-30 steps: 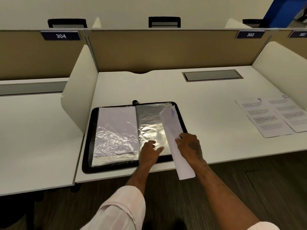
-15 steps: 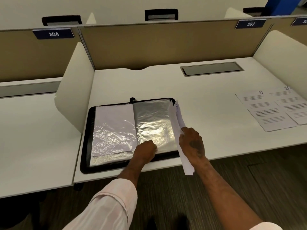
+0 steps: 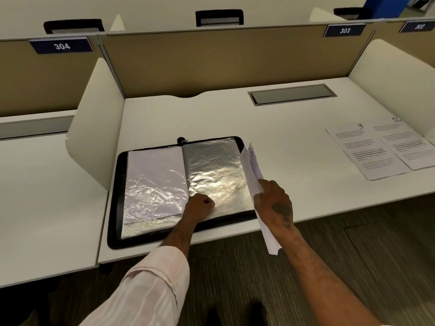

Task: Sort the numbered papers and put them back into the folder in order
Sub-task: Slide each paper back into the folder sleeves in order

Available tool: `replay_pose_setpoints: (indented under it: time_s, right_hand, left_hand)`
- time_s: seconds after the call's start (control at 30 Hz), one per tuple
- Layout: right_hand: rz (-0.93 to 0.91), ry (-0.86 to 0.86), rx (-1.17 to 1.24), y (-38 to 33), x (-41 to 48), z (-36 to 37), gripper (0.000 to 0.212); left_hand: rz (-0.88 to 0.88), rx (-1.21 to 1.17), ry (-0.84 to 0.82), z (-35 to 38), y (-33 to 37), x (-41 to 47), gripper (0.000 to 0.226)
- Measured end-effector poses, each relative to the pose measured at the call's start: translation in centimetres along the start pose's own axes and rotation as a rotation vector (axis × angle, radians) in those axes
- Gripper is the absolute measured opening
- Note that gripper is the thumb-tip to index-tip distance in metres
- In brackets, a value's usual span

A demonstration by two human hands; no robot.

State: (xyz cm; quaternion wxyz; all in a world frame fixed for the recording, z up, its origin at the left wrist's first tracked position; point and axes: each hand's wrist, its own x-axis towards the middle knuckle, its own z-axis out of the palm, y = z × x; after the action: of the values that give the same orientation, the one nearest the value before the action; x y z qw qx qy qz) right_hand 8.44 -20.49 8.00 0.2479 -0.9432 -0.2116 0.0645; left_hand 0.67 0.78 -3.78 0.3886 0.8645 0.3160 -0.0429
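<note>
1 folder (image 3: 116,196), 3 numbered papers (image 3: 252,168) (image 3: 367,151) (image 3: 410,147)

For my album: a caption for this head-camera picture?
Left hand grips a plastic sleeve of the folder; right hand holds paper 8 beside it.

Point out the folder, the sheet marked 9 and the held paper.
folder (image 3: 116,196), head view, black left border.
sheet marked 9 (image 3: 367,152), head view, printed middle.
held paper (image 3: 251,165), head view, upper half.

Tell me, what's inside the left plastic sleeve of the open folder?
A white sheet fills the left sleeve, stopping short of its bottom edge. Glare hides any number on it.
</note>
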Motion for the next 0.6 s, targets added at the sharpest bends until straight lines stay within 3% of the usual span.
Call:
replay_pose_setpoints:
  time_s: [0.13,0.33,0.6]
  right_hand:
    - [-0.106,0.003,0.04,-0.2,-1.3,0.3,0.04]
    - [-0.466,0.031,-0.043,-1.1,-4.9,2.4,0.044]
    - [-0.482,-0.096,-0.234,0.5,-8.4,3.8,0.034]
  left_hand:
    - [0.071,0.084,-0.045,0.3,0.5,-0.9,0.022]
    - [0.036,0.069,0.024,0.3,1.1,-1.1,0.015]
    - [-0.019,0.064,0.018,-0.6,1.1,-1.5,0.029]
